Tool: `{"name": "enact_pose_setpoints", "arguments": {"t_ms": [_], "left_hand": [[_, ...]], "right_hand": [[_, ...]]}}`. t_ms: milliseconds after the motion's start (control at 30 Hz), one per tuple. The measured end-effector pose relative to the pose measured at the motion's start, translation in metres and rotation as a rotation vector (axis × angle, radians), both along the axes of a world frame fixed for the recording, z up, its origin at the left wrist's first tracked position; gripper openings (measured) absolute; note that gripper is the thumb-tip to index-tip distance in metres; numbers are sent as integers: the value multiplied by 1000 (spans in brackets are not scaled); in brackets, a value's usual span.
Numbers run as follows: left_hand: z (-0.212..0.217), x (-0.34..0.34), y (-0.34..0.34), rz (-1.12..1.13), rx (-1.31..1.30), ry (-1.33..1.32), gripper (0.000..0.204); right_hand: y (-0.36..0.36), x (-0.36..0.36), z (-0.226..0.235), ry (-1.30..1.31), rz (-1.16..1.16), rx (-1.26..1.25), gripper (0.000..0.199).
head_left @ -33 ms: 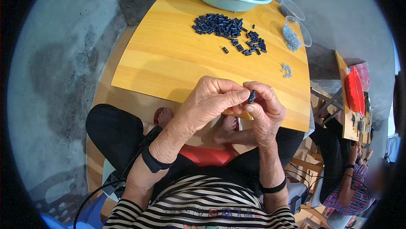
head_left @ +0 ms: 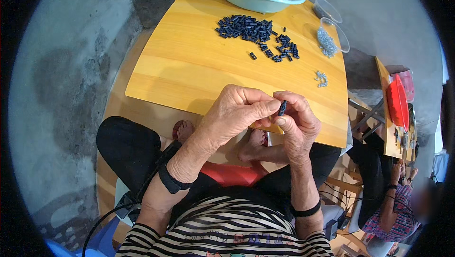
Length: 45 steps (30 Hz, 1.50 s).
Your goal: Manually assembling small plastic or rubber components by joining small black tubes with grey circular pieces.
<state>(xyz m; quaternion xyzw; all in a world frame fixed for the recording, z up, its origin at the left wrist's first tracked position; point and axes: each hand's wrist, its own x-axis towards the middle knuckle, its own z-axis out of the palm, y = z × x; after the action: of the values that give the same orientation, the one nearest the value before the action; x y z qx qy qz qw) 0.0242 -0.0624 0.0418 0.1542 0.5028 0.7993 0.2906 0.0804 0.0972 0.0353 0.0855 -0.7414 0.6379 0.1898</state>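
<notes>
Over the near edge of the table, my right hand point(head_left: 301, 126) pinches a small black plastic piece with holes point(head_left: 282, 108) upright between thumb and fingers. The thumb and forefinger of my left hand point(head_left: 239, 112) are pressed together right against that piece's left side. Whatever sits between those left fingertips is too small or hidden to make out. Beyond my hands lies a loose heap of similar black pieces point(head_left: 244, 28), with a few strays on its near right side. To the right is a little pile of small silvery metal parts point(head_left: 321, 79), apparently screws.
A pale turquoise basin point(head_left: 260, 5) full of black pieces stands at the far edge of the wooden table point(head_left: 189, 62). Two clear plastic tubs point(head_left: 345, 39) with small parts are at the far right. Another person point(head_left: 391, 209) sits at a second table with a red basin point(head_left: 397, 103).
</notes>
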Motion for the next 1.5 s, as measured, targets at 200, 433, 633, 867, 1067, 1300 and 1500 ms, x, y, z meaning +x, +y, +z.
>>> {"name": "enact_pose_setpoints", "arguments": {"t_ms": [200, 433, 633, 867, 1067, 1300, 1500], "left_hand": [[1, -3, -3, -7, -79, 125, 15], [7, -6, -8, -81, -163, 114, 13], [10, 0, -4, -175, -84, -2, 14], [11, 2, -4, -167, -92, 39, 17], [6, 6, 2, 64, -238, 274, 14], [9, 4, -3, 27, -54, 80, 18], [8, 2, -5, -2, 15, 8, 21]], "right_hand": [[2, -2, -2, 46, -11, 148, 38], [18, -3, 13, 17, 151, 170, 29], [25, -11, 34, -121, 249, 126, 16], [34, -20, 49, -263, 297, 169, 9], [19, -22, 64, -89, 110, 567, 6], [22, -28, 54, -70, 114, 484, 7], [22, -31, 51, -190, 146, 309, 8]]}}
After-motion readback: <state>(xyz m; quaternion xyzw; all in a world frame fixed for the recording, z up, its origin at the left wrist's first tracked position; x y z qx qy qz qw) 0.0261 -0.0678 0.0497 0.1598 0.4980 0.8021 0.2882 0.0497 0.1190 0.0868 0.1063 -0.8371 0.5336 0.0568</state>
